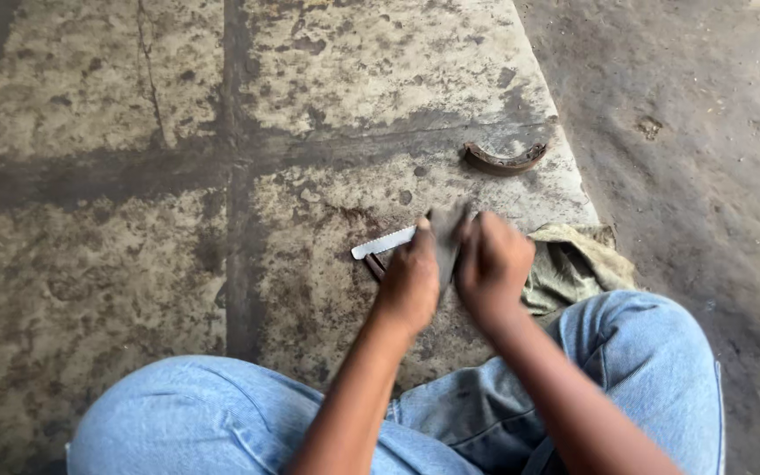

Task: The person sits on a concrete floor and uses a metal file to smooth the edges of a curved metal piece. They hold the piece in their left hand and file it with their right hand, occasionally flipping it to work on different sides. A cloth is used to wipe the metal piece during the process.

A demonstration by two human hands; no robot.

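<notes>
Blue-jeaned knees (222, 422) fill the bottom of the view, folded on a stained, cracked concrete floor (90, 264). Two bare forearms reach forward from between them.

Left hand (411, 281) is curled with thumb and fingers pinching a small dark grey piece (447, 233), which looks like a scrap of abrasive sheet or cloth; motion blur keeps its exact kind from showing. Right hand (493, 264) is closed just beside the left, fingers bent onto the same piece from the other side. Both hands are pressed close together above the floor.

Under the left hand lies a pale metal blade (383, 244), flat on the concrete, its free end pointing left; a dark reddish strip (375, 266) shows just below it, partly hidden by the hand.

Right of the hands, a crumpled olive-green rag (569, 264) rests against the right knee at the slab's edge. Farther off, near that edge, a curved rusty brake shoe (503, 159) lies alone.
</notes>
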